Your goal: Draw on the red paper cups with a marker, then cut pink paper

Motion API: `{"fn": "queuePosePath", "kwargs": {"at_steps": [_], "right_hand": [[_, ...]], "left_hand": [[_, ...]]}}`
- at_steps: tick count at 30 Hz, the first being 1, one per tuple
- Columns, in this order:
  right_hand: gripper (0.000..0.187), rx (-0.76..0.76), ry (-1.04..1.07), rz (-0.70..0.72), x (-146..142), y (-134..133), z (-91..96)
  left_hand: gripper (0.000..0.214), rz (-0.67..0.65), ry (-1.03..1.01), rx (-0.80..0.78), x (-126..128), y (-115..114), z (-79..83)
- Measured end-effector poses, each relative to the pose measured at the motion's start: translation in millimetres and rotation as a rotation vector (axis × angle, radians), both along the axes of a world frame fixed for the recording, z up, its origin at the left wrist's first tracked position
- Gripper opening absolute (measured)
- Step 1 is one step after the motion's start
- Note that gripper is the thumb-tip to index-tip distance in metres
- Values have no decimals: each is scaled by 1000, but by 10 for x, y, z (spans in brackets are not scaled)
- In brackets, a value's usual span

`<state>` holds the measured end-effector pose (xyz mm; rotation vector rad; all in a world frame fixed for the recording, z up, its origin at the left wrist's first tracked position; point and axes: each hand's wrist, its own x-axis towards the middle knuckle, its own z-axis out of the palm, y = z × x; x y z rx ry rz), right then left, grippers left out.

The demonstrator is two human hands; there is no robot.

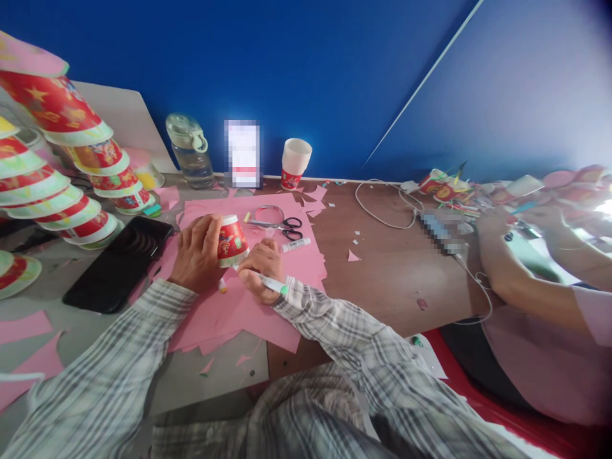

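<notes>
My left hand [197, 253] is wrapped round a red printed paper cup [231, 241], which stands upside down and a little tilted over a stack of pink paper [272, 319]. In my right hand [262, 268] is a white marker [271, 283] with a green end pointing back toward my wrist. Its other end meets the cup near the pale rim, where my fingers partly hide it. Just beyond my hands lie black-handled scissors [291, 228], a white glue stick [296, 245] and a thin reddish ring [268, 215]. A small yellow-and-white piece [222, 286] rests below the cup.
Stacked red cups [102, 156] tower at the left, beside a black phone [117, 264]. A water bottle [190, 153], a lit screen [243, 153] and a white-and-red cup [294, 164] stand by the blue partition. Rightward are a cable [377, 220] and another person's arms [516, 274].
</notes>
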<state>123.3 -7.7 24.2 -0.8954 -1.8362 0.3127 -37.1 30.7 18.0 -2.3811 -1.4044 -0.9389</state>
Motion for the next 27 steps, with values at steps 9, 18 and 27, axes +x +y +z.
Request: {"fn": "queuePosePath", "kwargs": {"at_steps": [9,18,27], "right_hand": [[43,-9,-39,-11,-39,-36,-34],[35,-29,-78,-16,-37,-29,-28],[39,-24,-88,-20,-38,-18,-57]], "left_hand": [[76,-1,0,-6,0,-4,0],[75,-10,-14,-20,13,-16,22],[74,-11,-9,-18,3,-8,7]]}}
